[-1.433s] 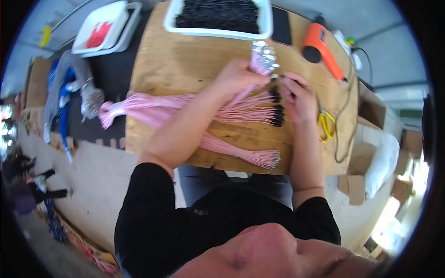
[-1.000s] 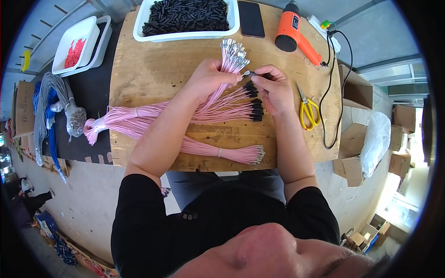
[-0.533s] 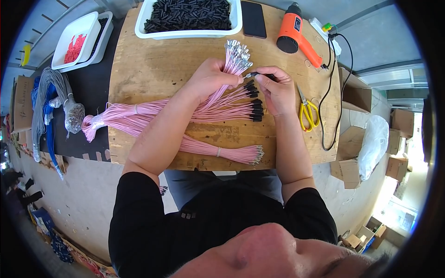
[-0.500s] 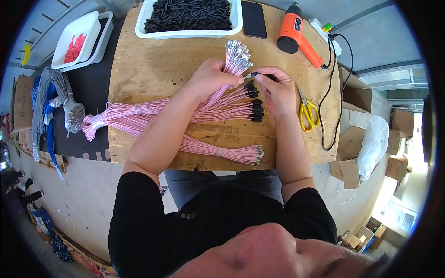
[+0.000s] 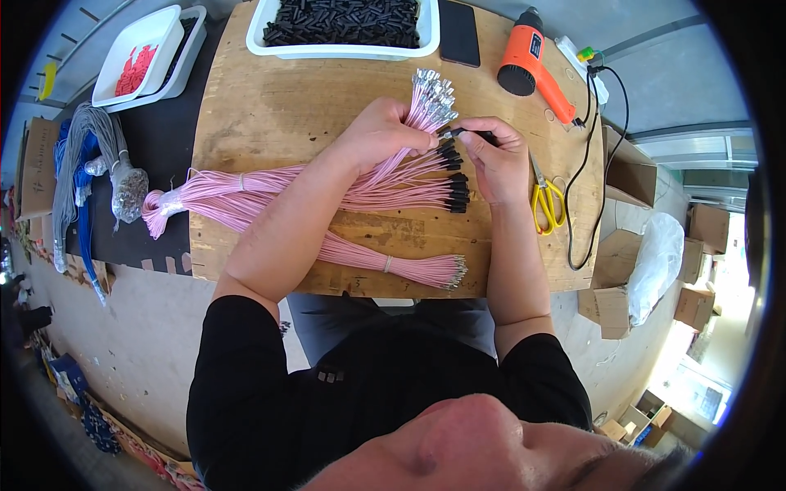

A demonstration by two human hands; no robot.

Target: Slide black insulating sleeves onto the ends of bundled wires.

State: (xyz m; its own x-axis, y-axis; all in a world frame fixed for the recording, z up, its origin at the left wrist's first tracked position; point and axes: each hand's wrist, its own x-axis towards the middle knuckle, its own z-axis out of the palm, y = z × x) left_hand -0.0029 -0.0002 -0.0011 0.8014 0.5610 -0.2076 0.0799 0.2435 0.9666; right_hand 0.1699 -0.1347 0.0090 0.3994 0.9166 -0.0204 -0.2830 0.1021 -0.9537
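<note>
My left hand [image 5: 383, 135] is closed around a bundle of pink wires [image 5: 388, 168] whose bare metal terminals [image 5: 432, 100] fan out above the thumb. Between the thumb and fingers of my right hand [image 5: 501, 168] is a small black sleeve [image 5: 468, 132], its end at a single metal terminal beside my left fingertips. How far the sleeve covers that terminal is too small to tell. Below the hands, more pink wires end in black sleeves [image 5: 457, 194]. A separate tied pink bundle with bare terminals [image 5: 389, 263] lies near the table's front edge.
A white tray [image 5: 344, 52] of black sleeves stands at the back, beside a dark phone [image 5: 459, 34]. Rightward are an orange heat gun [image 5: 521, 61], yellow-handled scissors [image 5: 548, 204] and a black cord [image 5: 583, 245]. At left sit tubs with red pieces [image 5: 135, 72] and grey wires [image 5: 90, 131].
The whole view has shifted slightly. Both hands keep their grips, and the black sleeve stays at the terminal beside my left fingers.
</note>
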